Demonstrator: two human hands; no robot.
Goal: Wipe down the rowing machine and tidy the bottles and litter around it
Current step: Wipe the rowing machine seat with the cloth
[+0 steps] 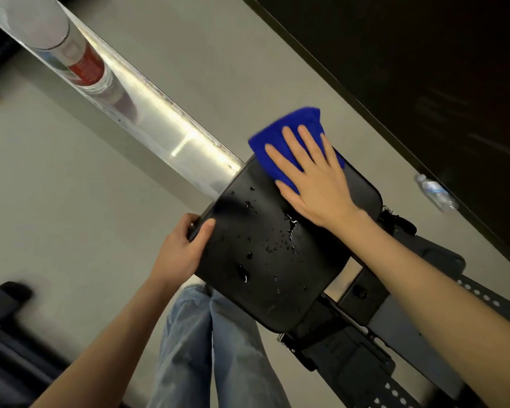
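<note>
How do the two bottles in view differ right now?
The red-labelled bottle rests on the silver rail; the clear bottle lies on the floor by the dark wall. The first looks larger and nearer, with a red label; the second looks smaller, with a pale label.

Bare floor [71,187] beside bottle-topped rail [147,113]

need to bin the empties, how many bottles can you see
2. One bottle with a red label stands on the metal rail; one clear bottle lies on the floor by the dark wall. Others may be out of view.
</note>
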